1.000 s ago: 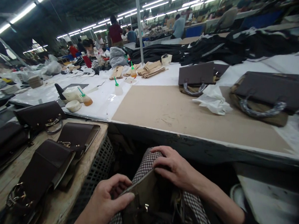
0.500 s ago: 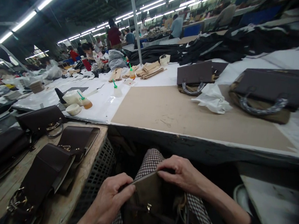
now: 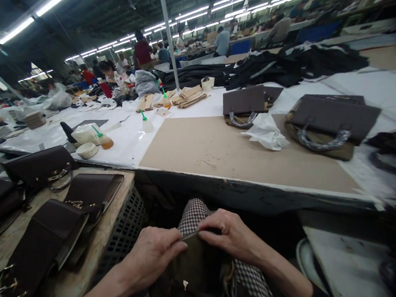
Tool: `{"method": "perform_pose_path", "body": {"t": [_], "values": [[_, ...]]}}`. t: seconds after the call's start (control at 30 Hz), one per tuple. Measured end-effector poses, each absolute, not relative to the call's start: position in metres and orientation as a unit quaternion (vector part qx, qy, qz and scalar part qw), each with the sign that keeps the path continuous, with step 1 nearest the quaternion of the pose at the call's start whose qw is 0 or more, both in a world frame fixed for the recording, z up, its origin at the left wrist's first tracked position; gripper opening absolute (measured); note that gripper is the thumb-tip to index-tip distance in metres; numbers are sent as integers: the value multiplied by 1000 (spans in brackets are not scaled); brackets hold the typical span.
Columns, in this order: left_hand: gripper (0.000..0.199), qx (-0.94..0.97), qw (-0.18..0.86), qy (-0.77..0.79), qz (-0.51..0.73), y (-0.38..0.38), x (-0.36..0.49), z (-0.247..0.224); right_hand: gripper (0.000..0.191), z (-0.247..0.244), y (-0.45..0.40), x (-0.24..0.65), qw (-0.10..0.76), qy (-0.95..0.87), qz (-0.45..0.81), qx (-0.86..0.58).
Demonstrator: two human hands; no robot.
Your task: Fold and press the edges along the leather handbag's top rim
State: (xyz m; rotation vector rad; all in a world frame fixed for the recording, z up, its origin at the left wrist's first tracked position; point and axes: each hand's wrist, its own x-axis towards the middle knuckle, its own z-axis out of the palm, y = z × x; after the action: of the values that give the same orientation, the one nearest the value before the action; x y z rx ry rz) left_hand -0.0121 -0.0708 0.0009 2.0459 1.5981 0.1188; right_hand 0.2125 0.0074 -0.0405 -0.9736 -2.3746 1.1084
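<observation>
An olive-brown handbag (image 3: 197, 272) rests on my lap, over checked trousers (image 3: 193, 212), below the table edge. My left hand (image 3: 153, 257) grips the bag's top edge from the left, thumb lying along it. My right hand (image 3: 227, 233) pinches the same edge from the right, fingers curled over it. The two hands almost touch at the rim. A small metal fitting (image 3: 184, 284) shows on the bag's front.
A brown board (image 3: 239, 151) covers the worktable in front, with two finished dark bags (image 3: 333, 120) (image 3: 244, 104) and crumpled white paper (image 3: 265, 135) at its far side. Glue bottles (image 3: 99, 136) stand at the left. Several dark brown bags (image 3: 92, 190) lie on a wooden bench at left. People work far behind.
My hands have drawn closer together on the bag's top edge, and the bag sits a little lower in view. The camera has turned slightly to the right.
</observation>
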Motion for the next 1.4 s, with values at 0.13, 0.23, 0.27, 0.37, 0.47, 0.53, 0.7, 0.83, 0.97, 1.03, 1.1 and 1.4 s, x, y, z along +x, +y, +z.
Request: {"method": "perform_pose_path", "body": {"t": [0.13,0.23,0.27,0.37,0.47,0.53,0.7,0.83,0.97,1.03,1.1,1.4], "values": [[38,749,313,579,78,-69,-18,-12,15,-47,15,220,148,-831,425,-327],[42,751,316,573,91,-70,-25,-21,17,-47,18,223,124,-833,433,-321],[43,758,310,567,88,-71,-27,-23,17,-46,19,224,122,-836,430,-319],[40,781,292,547,77,-72,-34,-26,19,-41,19,229,129,-843,417,-313],[40,781,289,549,64,-72,-37,-26,20,-38,19,235,131,-844,411,-318],[42,773,290,561,54,-71,-38,-27,20,-39,19,237,138,-841,410,-324],[44,763,293,576,23,-66,-38,-28,21,-46,17,234,168,-836,406,-329],[41,772,275,572,-19,-57,-32,-8,19,-49,15,229,181,-839,396,-325],[27,787,318,528,4,-40,-8,16,15,-52,11,220,195,-827,400,-342],[35,774,367,514,30,-30,8,15,12,-52,10,218,203,-808,419,-360],[32,757,398,516,46,-20,22,5,8,-49,10,221,212,-782,448,-377],[38,774,421,473,26,2,30,-21,47,-30,-55,239,288,-786,313,-448]]}}
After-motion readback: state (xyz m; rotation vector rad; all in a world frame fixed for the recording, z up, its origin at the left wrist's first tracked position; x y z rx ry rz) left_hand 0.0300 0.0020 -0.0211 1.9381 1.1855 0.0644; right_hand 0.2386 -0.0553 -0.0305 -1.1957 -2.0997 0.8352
